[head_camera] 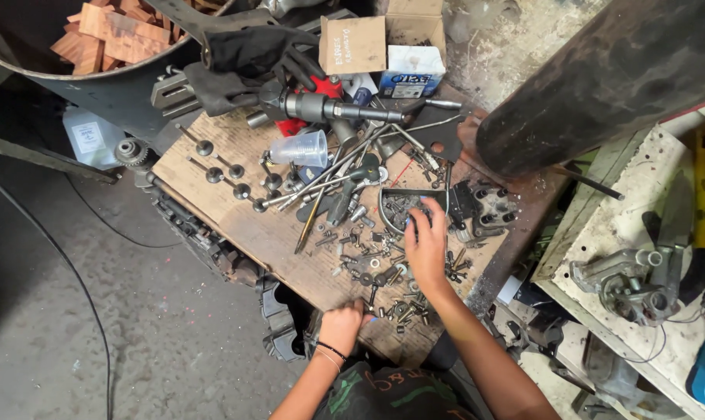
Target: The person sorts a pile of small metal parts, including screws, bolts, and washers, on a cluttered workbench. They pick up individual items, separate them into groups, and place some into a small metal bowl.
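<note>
Both hands at the loose hardware, sorting barely begun by my judgement.

Left hand (pixel 343 325) rests at the near edge of the desk (pixel 236 210), fingers curled down onto small bolts; whether they grip one I cannot tell. Right hand (pixel 426 247) lies further in, fingers (pixel 415 222) spread and touching the scatter of nuts and bolts (pixel 368 264) just beside the round metal tray (pixel 399 206). That tray holds only some hardware; most pieces lie loose on the cardboard. Beyond: clear plastic cup (pixel 302 148), on its side, contents not discernible; open cardboard box (pixel 383 43), contents hidden; drum (pixel 96 70) with wood offcuts.
</note>
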